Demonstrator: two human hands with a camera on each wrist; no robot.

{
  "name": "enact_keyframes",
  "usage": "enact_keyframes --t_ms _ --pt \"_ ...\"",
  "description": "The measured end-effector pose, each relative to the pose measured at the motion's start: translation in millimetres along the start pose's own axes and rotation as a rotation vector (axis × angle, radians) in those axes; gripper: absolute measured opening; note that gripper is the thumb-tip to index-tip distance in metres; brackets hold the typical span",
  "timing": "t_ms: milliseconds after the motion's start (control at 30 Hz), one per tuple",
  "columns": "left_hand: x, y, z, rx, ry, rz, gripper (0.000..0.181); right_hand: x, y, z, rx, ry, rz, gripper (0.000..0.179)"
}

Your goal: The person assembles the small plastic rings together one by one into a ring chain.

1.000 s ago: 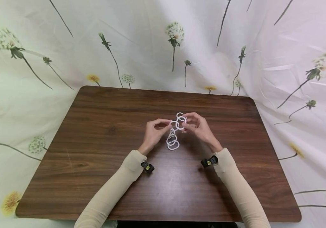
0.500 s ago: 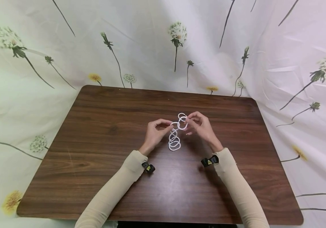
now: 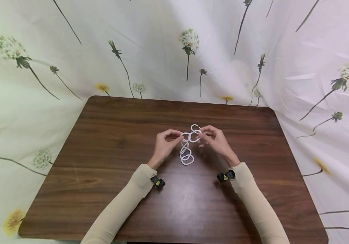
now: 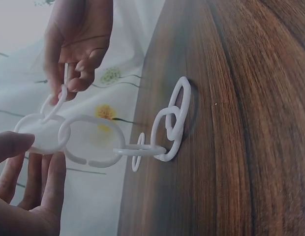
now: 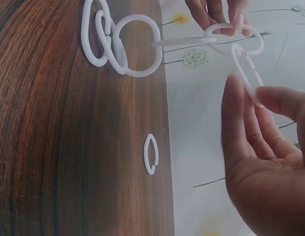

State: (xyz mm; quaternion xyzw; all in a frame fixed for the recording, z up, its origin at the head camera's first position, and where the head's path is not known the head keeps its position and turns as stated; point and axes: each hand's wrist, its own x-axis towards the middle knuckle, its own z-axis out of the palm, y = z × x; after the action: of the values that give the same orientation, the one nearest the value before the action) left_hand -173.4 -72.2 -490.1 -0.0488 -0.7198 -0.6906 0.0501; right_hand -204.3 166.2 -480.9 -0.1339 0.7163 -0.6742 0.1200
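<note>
A chain of white plastic ring links (image 3: 188, 164) stretches between my hands and trails down to the tabletop. My left hand (image 3: 164, 145) pinches one link (image 4: 38, 116) between thumb and fingertips. Hooked through it is another link (image 5: 244, 74), pinched by my right hand (image 3: 218, 144) just to the right. Both held links are raised above the table. From the left-held link the chain drops, its last links lying on the wood. One loose ring link (image 5: 146, 153) lies on the table apart from the chain, beyond the hands.
The brown wooden table (image 3: 116, 196) has rounded corners. A white cloth with printed dandelions (image 3: 162, 61) hangs behind and beside it. Black bands with small devices (image 3: 158, 182) sit on both wrists, over pale sleeves (image 3: 117, 203).
My right hand has shifted slightly right, drawing its link away from the left hand's link. The lower part of the chain has spread a little. The head view has tilted slightly.
</note>
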Motion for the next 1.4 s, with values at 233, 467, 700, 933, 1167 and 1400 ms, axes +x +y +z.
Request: enact_keyframes --t_ms 233,467,700,933,1167,1400 --pt "-2.6 -2.2 0.7 0.025 -0.017 0.000 0.017 -2.3 0 2 0.081 0.053 -0.002 0.011" --pt "-3.1 -4.3 3.5 0.032 -0.015 -0.010 0.019 0.2 -4 4 0.067 0.039 -0.029 0.016" --pt "-3.2 -6.6 10.2 0.006 -0.065 -0.019 0.022 -1.4 -5 5 0.045 0.043 -0.013 0.015" --pt "-4.9 -8.3 16.2 -0.028 -0.104 -0.015 0.023 -4.4 -3 7 0.047 0.049 0.018 0.012" --pt "-5.2 -8.9 18.6 -0.044 -0.112 -0.040 0.026 -3.5 -2 8 0.091 0.047 -0.003 0.011" --pt "-3.2 -9.3 20.1 -0.038 -0.104 -0.034 0.026 -0.9 2 9 0.102 0.045 0.004 0.010"
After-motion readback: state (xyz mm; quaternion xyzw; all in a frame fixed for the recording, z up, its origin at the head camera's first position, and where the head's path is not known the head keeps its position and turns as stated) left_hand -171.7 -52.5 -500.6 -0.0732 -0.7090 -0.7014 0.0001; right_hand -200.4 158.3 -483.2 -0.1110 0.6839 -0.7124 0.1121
